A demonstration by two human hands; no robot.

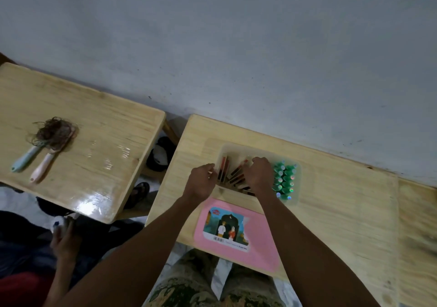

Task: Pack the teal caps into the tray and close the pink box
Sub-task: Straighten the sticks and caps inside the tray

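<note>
At a low wooden table (331,195) against a grey wall, a person's left hand (201,181) pinched the near-left rim of a clear tray (296,188), while the right hand (257,176) curled over small dark boxes (236,176) inside; what it gripped could not be told. Teal caps (285,180) stood packed in rows at the tray's right end. The caps looked light, rigid and likely slippery, best taken by their sides. A pink box lid (262,242) lay just in front, its label print too small to read.

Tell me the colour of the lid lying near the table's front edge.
Pink lid, with a picture label; head view.
</note>
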